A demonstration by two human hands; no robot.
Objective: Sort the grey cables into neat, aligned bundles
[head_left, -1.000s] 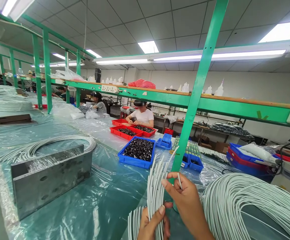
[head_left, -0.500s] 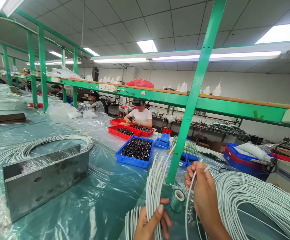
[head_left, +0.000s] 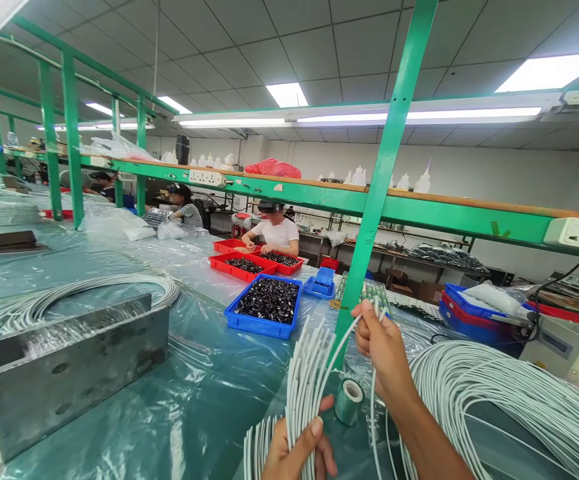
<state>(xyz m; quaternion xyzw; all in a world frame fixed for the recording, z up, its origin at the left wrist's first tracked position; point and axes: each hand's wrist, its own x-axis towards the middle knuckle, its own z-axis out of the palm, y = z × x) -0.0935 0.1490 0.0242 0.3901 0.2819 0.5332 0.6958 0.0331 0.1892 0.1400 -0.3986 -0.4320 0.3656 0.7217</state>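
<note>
Two bare hands with pale cable, clock positions read from the centre of the view. At 6 o'clock, the left hand (head_left: 296,453) has its fingers clamped around a cable bundle (head_left: 305,383), whose ends fan upward at uneven heights. Between 4 and 5 o'clock, the right hand (head_left: 380,337) has its fingers pinched together on a cable strand (head_left: 339,347) that arcs from the top of the bundle; a second length (head_left: 374,427) hangs below that hand, and whether the two are joined cannot be told.

Likely faults: a loosened left grip would let strands slide, making the ends more uneven; a sideways pull by the right hand could drag neighbouring strands out with the curved one. The hanging length could snag on the tape roll (head_left: 349,401), standing near it at 5 o'clock, or tangle with the large coil (head_left: 474,380) at 4 o'clock. The green post (head_left: 362,260), toward 3 o'clock, rises just behind the right hand and may catch a swinging end. A wide sweep toward 7 o'clock might spill the blue tray (head_left: 289,328) of black parts (head_left: 270,299) across the tabletop (head_left: 219,407).
</note>
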